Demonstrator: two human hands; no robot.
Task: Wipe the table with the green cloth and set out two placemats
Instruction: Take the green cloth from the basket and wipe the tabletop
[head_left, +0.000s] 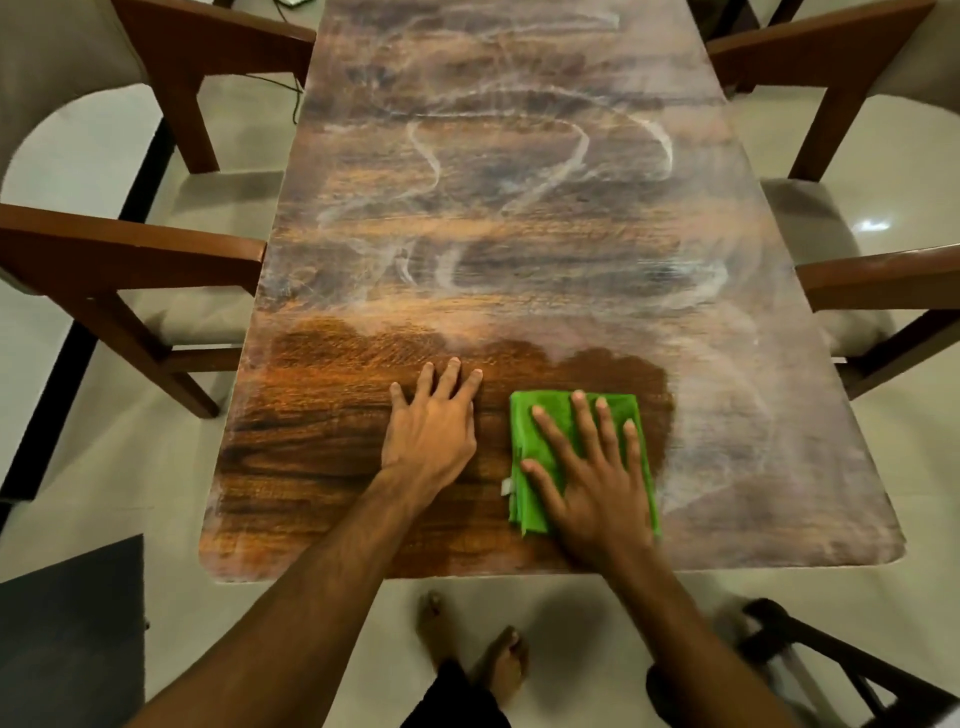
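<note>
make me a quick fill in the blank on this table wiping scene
1. The right hand presses flat on the folded ____ cloth.
2. The left hand rests on the table, to the ____ of the cloth.
3. White smears cover the table's ____ end, away from the person.
Missing: green; left; far

The table (519, 208) is grained wood, matt under a chalky whitish film except for a darker, richer patch toward 6 o'clock, where the cloth (524, 436) is soft green fabric; the pale floor (857, 156) at 3 o'clock is glossy.
</note>
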